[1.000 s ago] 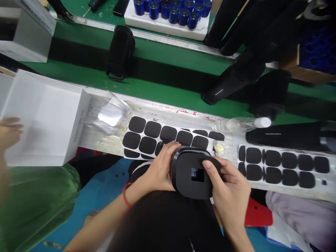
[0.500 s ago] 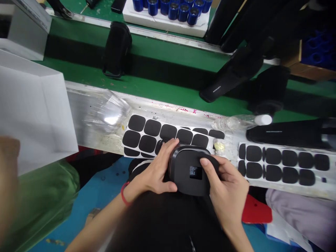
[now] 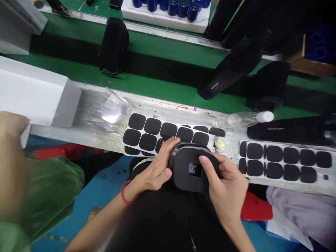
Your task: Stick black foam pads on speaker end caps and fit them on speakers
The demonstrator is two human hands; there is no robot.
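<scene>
The person holds a black rounded case (image 3: 187,171) with a small label on top. Both hands grip it from its two sides, so the case sits between them and the hands do not touch each other. The left hand (image 3: 154,168), with a red band (image 3: 124,193) on the wrist, wraps one side. The right hand (image 3: 227,185) holds the other side, with its thumb on top. The case is at the near edge of the metal ledge (image 3: 91,141), just in front of a sheet of black pads (image 3: 147,126). A second sheet of black pads (image 3: 283,161) lies to the right. A clear bottle (image 3: 233,120) lies behind them. At the far left, another person's hand (image 3: 12,154) and green sleeve (image 3: 49,189) are near a white box (image 3: 31,91).
</scene>
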